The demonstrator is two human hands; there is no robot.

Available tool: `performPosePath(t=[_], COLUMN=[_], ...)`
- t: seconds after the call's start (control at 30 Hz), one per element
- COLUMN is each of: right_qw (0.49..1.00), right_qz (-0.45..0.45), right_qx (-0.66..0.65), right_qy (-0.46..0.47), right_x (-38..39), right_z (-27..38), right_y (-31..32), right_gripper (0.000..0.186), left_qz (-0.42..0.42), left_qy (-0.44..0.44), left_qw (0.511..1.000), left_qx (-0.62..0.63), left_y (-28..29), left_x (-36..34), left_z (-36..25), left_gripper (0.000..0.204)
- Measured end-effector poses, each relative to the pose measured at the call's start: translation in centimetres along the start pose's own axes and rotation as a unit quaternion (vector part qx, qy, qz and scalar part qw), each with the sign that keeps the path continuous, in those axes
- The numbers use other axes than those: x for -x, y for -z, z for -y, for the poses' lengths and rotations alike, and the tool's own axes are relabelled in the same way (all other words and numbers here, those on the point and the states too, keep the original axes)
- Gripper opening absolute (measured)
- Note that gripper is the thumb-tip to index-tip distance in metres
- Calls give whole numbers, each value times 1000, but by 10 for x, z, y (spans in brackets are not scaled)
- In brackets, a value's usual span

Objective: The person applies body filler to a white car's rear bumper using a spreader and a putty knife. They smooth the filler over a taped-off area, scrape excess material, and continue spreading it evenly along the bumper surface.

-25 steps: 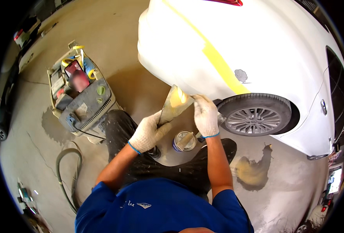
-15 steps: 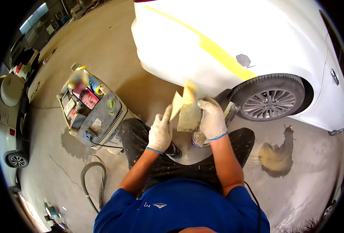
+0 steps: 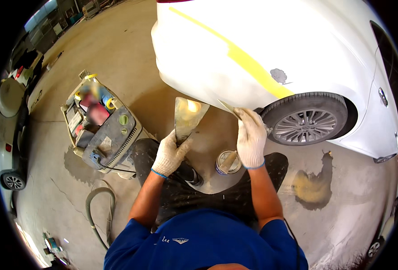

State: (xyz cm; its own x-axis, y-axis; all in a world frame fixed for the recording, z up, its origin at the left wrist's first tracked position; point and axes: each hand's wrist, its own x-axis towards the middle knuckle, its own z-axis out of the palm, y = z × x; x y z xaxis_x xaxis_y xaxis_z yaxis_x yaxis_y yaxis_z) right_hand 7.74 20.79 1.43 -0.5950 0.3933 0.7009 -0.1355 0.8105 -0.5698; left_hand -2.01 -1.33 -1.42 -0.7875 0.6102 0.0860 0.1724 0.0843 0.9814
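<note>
My left hand (image 3: 169, 155), in a white knit glove, is closed round the narrow end of a grey, fan-shaped putty knife (image 3: 185, 126). Light yellow putty (image 3: 191, 108) lies on its wide upper part. My right hand (image 3: 251, 137), gloved too, grips a thin scraper (image 3: 226, 107) that appears nearly edge-on and points up and left. The two blades are apart. Below and between my hands stands an open can (image 3: 220, 166) with a flat stick (image 3: 228, 162) in it. Beyond my hands is a white car (image 3: 208, 58) with a yellow band (image 3: 253, 67) and a grey patch (image 3: 278, 75).
A wheeled machine (image 3: 113, 148) with a loaded top tray stands at my left, its grey hose (image 3: 91, 211) curving over the floor. The car's wheel (image 3: 307, 121) is close to my right hand. A dark, yellowish stain (image 3: 313, 189) marks the floor at right. Another car (image 3: 8, 135) stands far left.
My hands have moved apart, and the blades that were close together are separated. The wide putty-covered blade is now at my left hand, the thin one at my right. The can has come into fuller view.
</note>
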Motion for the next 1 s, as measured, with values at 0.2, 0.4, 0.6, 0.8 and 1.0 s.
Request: performPosePath(t=[0.2, 0.4, 0.6, 0.8, 1.0], right_qw=[992, 919, 718, 778, 867], right_qz=[84, 71, -60, -36, -51], right_qx=[-63, -305, -569, -461, -291], right_qy=[76, -238, -397, -426, -402], right_x=[9, 16, 56, 66, 71], right_z=[37, 13, -60, -56, -66], right_y=[-21, 7, 25, 41, 65], right_gripper=[30, 20, 41, 49, 39], left_qz=[15, -197, -288, -107, -134], left_qy=[11, 12, 37, -60, -30], left_qw=[1000, 965, 888, 815, 822], left_qx=[-21, -175, -358, -567, -552], left_y=[-21, 51, 180, 222, 217], left_x=[2, -26, -42, -26, -30], left_z=[-13, 28, 107, 157, 157], left_gripper=[38, 29, 34, 28, 35])
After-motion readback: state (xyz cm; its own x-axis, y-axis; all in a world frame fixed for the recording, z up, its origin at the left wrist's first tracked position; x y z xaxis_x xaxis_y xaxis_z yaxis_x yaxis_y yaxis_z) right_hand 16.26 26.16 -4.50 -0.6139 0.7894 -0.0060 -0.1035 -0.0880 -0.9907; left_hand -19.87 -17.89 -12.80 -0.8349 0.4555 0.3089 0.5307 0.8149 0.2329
